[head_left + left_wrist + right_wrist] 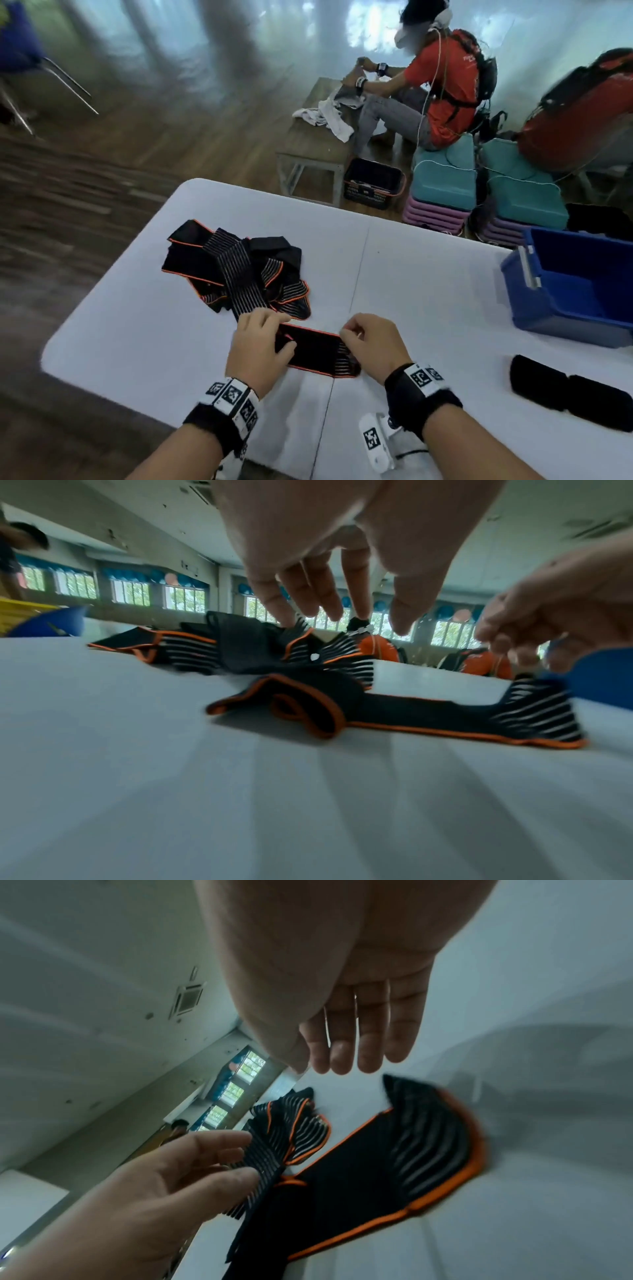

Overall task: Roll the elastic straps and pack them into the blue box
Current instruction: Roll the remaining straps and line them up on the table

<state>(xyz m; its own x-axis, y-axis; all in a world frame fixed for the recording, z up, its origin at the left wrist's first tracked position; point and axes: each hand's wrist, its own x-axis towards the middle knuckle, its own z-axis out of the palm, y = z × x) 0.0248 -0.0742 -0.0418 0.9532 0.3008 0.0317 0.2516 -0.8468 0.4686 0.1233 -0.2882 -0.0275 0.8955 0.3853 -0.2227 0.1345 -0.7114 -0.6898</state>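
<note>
A black elastic strap (pixel 315 349) with orange edging lies flat on the white table (pixel 130 329), between my hands. Its left end curls up in a loose loop (pixel 304 710); its right end is striped (pixel 428 1150). My left hand (pixel 270 337) hovers over the curled end with relaxed fingers (pixel 322 599) and holds nothing. My right hand (pixel 356 334) hangs just above the striped end, its fingers (pixel 349 1053) loose and apart from the cloth. A pile of unrolled straps (pixel 236 270) lies behind my left hand. The blue box (pixel 548 301) stands at the right. Two black rolled straps (pixel 568 394) lie in front of it.
A white marker-tagged device (pixel 376 442) lies near the table's front edge by my right wrist. Beyond the far edge stand a black basket (pixel 373 183), stacked cushions (pixel 442 192) and a low bench (pixel 315 137), with two people in red shirts sitting there.
</note>
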